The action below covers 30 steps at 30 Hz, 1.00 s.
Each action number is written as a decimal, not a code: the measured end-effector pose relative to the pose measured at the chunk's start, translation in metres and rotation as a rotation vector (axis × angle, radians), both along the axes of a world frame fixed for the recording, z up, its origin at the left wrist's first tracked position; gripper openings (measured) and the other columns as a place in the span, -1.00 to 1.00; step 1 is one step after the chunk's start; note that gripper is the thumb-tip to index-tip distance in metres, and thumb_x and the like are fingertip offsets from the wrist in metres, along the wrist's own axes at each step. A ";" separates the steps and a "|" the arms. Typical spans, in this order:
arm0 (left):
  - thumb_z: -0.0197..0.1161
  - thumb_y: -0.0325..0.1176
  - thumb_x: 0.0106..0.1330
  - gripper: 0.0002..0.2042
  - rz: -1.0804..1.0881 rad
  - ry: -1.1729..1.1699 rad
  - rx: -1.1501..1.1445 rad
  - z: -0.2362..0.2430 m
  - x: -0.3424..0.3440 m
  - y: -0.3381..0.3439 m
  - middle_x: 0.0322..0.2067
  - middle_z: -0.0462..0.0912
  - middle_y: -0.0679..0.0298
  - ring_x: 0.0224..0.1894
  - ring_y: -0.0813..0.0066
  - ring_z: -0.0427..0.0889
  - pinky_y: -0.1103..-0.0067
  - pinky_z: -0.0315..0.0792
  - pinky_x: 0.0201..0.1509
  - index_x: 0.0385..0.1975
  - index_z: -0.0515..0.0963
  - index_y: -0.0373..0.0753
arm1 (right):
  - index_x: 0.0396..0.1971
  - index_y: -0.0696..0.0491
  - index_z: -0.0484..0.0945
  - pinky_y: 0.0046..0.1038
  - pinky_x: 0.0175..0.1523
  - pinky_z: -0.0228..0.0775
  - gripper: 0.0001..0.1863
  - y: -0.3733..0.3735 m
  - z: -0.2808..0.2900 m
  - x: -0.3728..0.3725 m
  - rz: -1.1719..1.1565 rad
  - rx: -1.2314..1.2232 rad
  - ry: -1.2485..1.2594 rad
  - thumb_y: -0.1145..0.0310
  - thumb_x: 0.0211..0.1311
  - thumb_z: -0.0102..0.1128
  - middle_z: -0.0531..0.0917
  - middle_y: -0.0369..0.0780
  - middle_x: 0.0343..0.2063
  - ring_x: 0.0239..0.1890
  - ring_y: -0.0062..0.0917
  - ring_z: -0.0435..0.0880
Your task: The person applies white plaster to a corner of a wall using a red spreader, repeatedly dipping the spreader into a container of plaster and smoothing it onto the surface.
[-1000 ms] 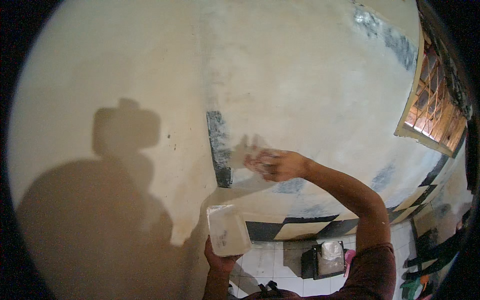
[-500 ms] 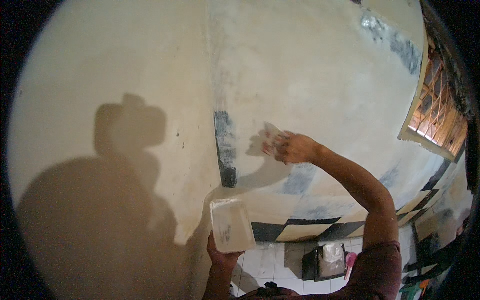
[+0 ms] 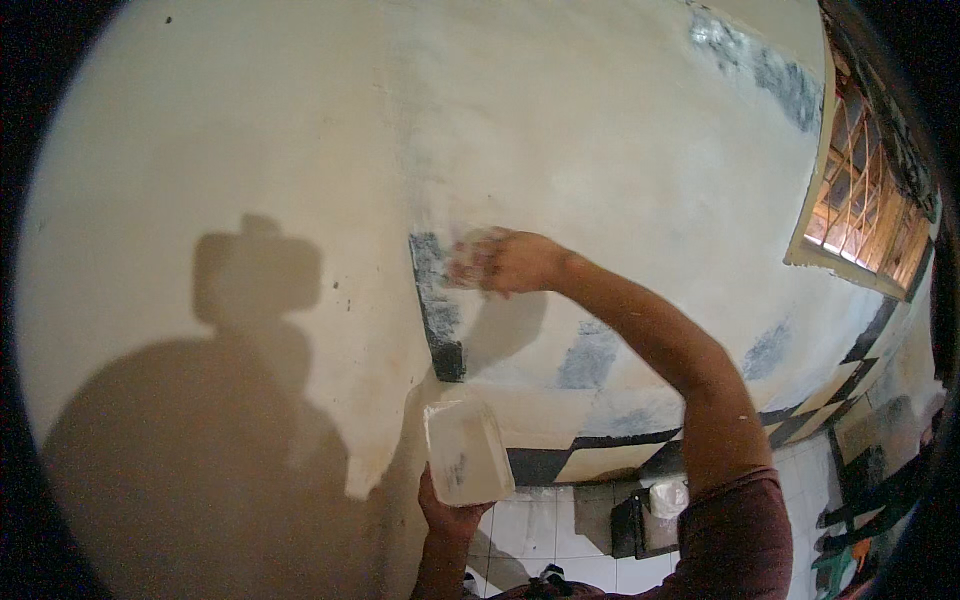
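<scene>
Reaching across the pale wall (image 3: 620, 150), the right hand (image 3: 515, 262) works near the corner where it meets the side wall (image 3: 150, 120). Bare wall spreads above the hand and to its right, as far as the frame of the barred window (image 3: 862, 200). The side wall, carrying a large cast shadow, bounds the left. Below, the room is tighter: a pale rectangular container (image 3: 485, 455) stands out in front of the lower wall, close to the corner.

The wall is cream to whitish, with smeared grey areas and a dark patch (image 3: 433, 300) running down along the corner. A black and cream checkered band (image 3: 610, 463) follows its foot. White tiles cover the floor (image 3: 525, 515), where a black box-like object (image 3: 627, 525) sits beside a white bag (image 3: 667, 498), partly hidden by the dark red sleeve (image 3: 745, 530).

The container lies below the right hand and slightly to its left, well apart from it. The left hand (image 3: 452, 512) supports it, fingers curled around its lower end. The right fingers are blurred just beside the dark patch; whether they are together, or clamped on something, cannot be told.
</scene>
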<state>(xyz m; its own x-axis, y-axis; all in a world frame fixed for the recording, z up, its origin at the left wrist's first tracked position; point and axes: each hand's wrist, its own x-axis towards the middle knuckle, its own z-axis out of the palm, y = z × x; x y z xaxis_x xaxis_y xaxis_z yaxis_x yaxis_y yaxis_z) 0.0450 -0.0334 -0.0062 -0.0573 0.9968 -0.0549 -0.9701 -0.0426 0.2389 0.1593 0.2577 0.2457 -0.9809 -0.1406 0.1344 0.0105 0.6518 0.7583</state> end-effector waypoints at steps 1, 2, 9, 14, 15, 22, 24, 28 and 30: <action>-0.10 0.15 0.31 -0.40 -0.022 -0.012 0.050 -0.001 0.010 0.005 0.02 0.53 0.15 -0.01 0.08 0.60 0.05 0.59 -0.18 0.21 0.34 -0.12 | 0.30 -0.25 0.27 -0.27 0.24 0.29 -0.28 0.008 -0.008 0.039 -0.002 0.010 0.035 0.05 0.07 0.19 0.45 -0.41 0.19 0.28 -0.50 0.32; -0.11 0.14 0.31 -0.41 -0.039 -0.024 0.099 -0.003 0.019 0.008 0.02 0.54 0.15 -0.03 0.08 0.61 0.07 0.61 -0.20 0.20 0.34 -0.13 | 0.25 -0.25 0.33 -0.29 0.21 0.32 -0.32 0.007 -0.013 0.080 -0.036 -0.012 0.061 0.07 0.06 0.23 0.46 -0.42 0.18 0.27 -0.50 0.33; -0.13 0.09 0.34 -0.45 -0.016 0.091 -0.053 0.003 0.098 0.031 0.00 0.54 0.15 -0.03 0.12 0.62 0.14 0.65 -0.27 0.20 0.34 -0.13 | -0.25 -0.14 0.65 -0.33 -0.07 0.40 -0.73 -0.059 -0.042 0.296 -0.288 -0.186 0.335 0.38 -0.04 0.30 0.67 -0.41 -0.08 -0.01 -0.44 0.50; -0.13 0.10 0.34 -0.45 0.040 0.306 0.065 -0.005 0.141 0.037 0.03 0.52 0.16 0.00 0.08 0.59 0.06 0.60 -0.13 0.20 0.35 -0.11 | -0.23 0.06 0.58 -0.39 -0.13 0.44 -0.67 -0.130 -0.103 0.286 -0.197 -1.001 1.200 0.68 -0.02 0.04 0.68 -0.16 -0.19 -0.24 -0.36 0.62; -0.13 0.10 0.33 -0.45 -0.047 0.181 0.028 -0.011 0.147 0.039 0.05 0.51 0.15 0.04 0.06 0.57 0.01 0.53 -0.05 0.20 0.35 -0.09 | -0.20 0.11 0.55 -0.44 -0.12 0.45 -0.70 -0.142 -0.124 0.283 -0.236 -1.123 1.287 0.66 0.03 0.05 0.67 -0.16 -0.23 -0.22 -0.41 0.62; -0.11 0.13 0.32 -0.45 -0.264 0.033 0.055 -0.073 0.145 0.039 0.10 0.47 0.17 0.12 0.04 0.46 -0.10 0.28 0.13 0.20 0.36 -0.03 | -0.16 0.17 0.54 -0.53 -0.31 0.42 -0.79 -0.201 -0.215 0.210 -0.315 -1.962 1.519 0.38 0.29 0.12 0.60 -0.29 -0.38 -0.37 -0.64 0.54; -0.09 0.14 0.32 -0.46 -0.224 0.024 -0.053 -0.077 0.143 0.035 0.05 0.49 0.19 0.11 0.07 0.46 -0.09 0.26 0.15 0.18 0.38 -0.03 | -0.19 0.22 0.54 -0.54 -0.30 0.43 -0.80 -0.208 -0.233 0.194 -0.341 -1.945 1.542 0.41 0.28 0.15 0.63 -0.27 -0.44 -0.41 -0.66 0.56; -0.04 0.16 0.30 -0.45 -0.231 -0.005 -0.037 -0.090 0.126 0.038 0.00 0.52 0.19 0.10 0.09 0.46 -0.09 0.26 0.14 0.17 0.39 -0.04 | -0.23 0.27 0.56 -0.53 -0.35 0.43 -0.79 -0.197 -0.277 0.183 -0.539 -1.678 1.348 0.48 0.18 0.13 0.66 -0.20 -0.39 -0.42 -0.65 0.56; -0.05 0.17 0.31 -0.45 -0.204 0.079 -0.114 -0.099 0.115 0.041 0.02 0.51 0.19 0.10 0.11 0.46 -0.11 0.25 0.14 0.17 0.39 -0.03 | -0.24 0.28 0.56 -0.52 -0.31 0.43 -0.78 -0.200 -0.274 0.175 -0.697 -1.842 1.352 0.47 0.15 0.13 0.66 -0.20 -0.40 -0.40 -0.64 0.57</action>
<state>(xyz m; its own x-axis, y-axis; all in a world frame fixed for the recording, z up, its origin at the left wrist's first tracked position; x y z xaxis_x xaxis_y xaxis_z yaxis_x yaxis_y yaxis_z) 0.1600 0.0072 -0.1048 0.1360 0.9759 -0.1706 -0.9341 0.1837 0.3062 0.3344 0.0579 -0.0282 -0.1105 0.9933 0.0335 0.2292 0.0582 -0.9716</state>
